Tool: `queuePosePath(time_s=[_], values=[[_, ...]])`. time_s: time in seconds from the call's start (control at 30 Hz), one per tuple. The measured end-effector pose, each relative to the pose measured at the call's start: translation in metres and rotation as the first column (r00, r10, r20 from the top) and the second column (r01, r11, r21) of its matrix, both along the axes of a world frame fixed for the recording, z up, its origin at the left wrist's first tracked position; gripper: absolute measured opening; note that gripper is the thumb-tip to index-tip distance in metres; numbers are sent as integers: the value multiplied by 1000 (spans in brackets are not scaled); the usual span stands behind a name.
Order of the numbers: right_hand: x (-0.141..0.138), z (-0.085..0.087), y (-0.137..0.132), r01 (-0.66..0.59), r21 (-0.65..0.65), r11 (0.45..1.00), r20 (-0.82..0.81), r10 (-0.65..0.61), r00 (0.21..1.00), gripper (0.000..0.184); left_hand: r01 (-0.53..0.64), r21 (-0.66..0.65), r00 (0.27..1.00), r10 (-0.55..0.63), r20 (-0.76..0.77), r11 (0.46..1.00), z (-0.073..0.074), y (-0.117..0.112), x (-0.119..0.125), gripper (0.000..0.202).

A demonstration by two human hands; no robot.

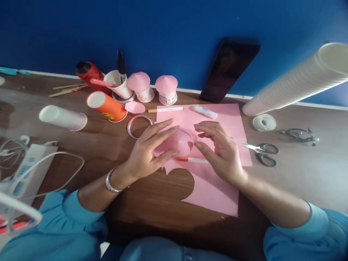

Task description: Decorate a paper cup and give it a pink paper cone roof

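A small pink paper cone [181, 142] sits on a pink paper sheet [214, 188] that has a round hole cut from its near left edge. My left hand [148, 154] cups the cone from the left with fingers stretched out and touching it. My right hand [221, 150] curves round it from the right, fingers apart and bent, thumb near the cone. An orange-capped marker [191, 159] lies on the sheet just below the cone, between my hands.
Behind the sheet lie a glue stick [205, 111], a white pen [165, 109], a ring [139, 125], two pink-topped cups [166, 90] and an orange cup [106, 106]. Scissors [261, 152], a tape roll [264, 122] and a stack of white cups [296, 81] are at right. A phone [228, 70] leans on the blue wall. A power strip [27, 172] lies at left.
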State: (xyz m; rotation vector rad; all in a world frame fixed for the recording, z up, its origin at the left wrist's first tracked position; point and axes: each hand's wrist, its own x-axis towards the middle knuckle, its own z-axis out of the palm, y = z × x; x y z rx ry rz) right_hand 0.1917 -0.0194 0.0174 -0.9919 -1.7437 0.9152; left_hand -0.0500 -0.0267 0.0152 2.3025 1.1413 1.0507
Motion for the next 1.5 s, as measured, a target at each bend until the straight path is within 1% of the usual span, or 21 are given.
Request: queuePosePath(time_s=[0.07,0.13,0.27,0.4,0.57,0.87,1.2,1.5], values=[[0,2,-1,-55,138,989,84,44,995,41,-6,48,1000,7,-11,999,2,0,0,59],[0,2,-2,-115,217,969,146,84,986,48,1,75,1000,0,-19,997,2,0,2,57],[-3,-3,-1,-188,313,931,191,132,973,57,15,141,998,-5,-70,990,-2,0,4,55],[-4,-11,0,-204,375,904,221,126,967,63,14,187,991,12,-136,982,-6,-1,5,53],[-3,-15,1,-194,373,907,249,103,963,60,21,187,986,11,-167,982,-6,-2,6,51],[-2,-15,0,-193,339,921,248,110,962,62,34,172,978,2,-206,984,-5,-2,5,56],[-2,-17,0,-185,340,922,256,99,962,55,32,185,975,10,-221,982,-4,-2,6,59],[0,-13,0,-188,335,923,244,108,964,59,31,200,974,15,-226,979,-4,-1,6,59]])
